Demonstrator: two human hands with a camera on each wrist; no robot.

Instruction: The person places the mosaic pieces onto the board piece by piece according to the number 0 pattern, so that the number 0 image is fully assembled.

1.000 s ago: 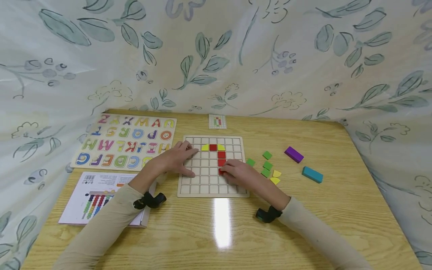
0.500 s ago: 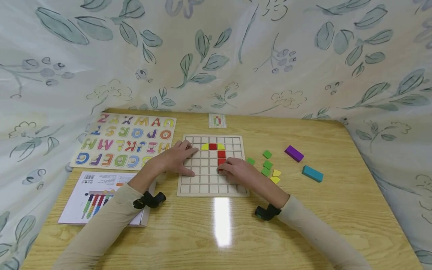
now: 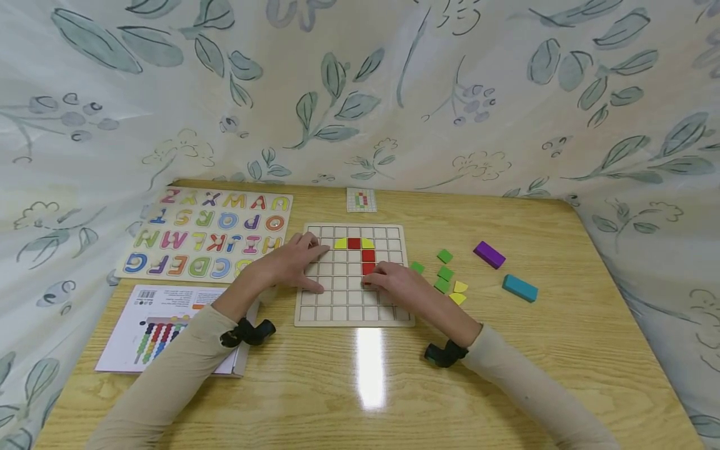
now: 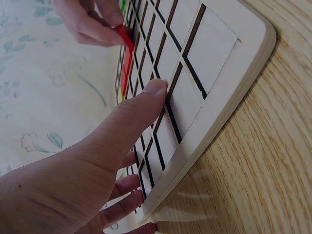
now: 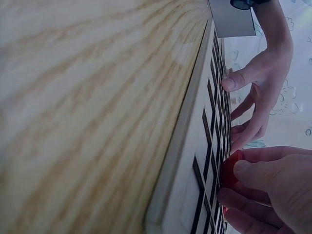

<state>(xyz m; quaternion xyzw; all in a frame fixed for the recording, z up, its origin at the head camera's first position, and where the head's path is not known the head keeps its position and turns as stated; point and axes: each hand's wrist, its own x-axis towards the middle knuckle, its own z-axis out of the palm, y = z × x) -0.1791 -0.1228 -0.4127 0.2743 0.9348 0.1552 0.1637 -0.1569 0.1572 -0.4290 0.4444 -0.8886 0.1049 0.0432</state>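
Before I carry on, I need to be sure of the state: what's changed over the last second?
Little: the right hand has shifted slightly left, and the red tile in its grip shows less of its face in the head view. Nothing was visibly let go. The left hand stays on the board; the green tiles stayed put.

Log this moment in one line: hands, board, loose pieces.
left hand: touches grid board | right hand: pinches tilted red tile | right of board: green tiles, yellow pieces

The left grip [image 3: 291,262] lies spread while the right grip [image 3: 395,282] pinches.
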